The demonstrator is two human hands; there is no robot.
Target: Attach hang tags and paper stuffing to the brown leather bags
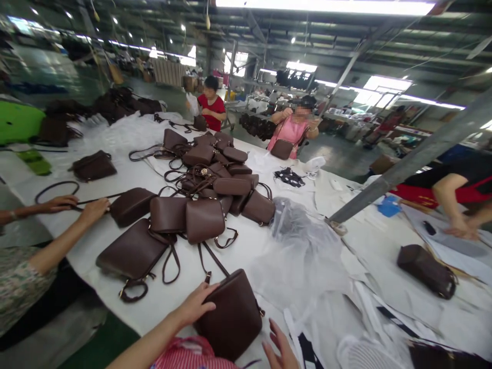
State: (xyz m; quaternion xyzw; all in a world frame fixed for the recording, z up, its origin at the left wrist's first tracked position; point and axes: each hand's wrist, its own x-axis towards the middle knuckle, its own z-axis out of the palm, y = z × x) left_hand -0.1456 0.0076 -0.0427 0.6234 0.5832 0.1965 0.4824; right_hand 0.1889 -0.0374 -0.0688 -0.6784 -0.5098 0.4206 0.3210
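A dark brown bag (234, 315) lies on the white table right in front of me, its strap reaching away toward the pile. My left hand (198, 305) rests on the bag's upper left edge, thumb and fingers apart. Just right of the bag, near its lower right side, my right hand (280, 348) is raised with spread fingers and nothing in it; part of it is cut off by the lower frame edge. Beyond the bag is a pile of similar brown bags (205, 218) with tangled straps.
At left a person's hands (92, 210) hold a bag strap. Clear plastic bags (300, 246) lie right of the pile. A slanted metal post (384, 179) rises from the table. Across it stand people, one holding up a small bag (282, 148). Another brown bag (425, 269) lies at right.
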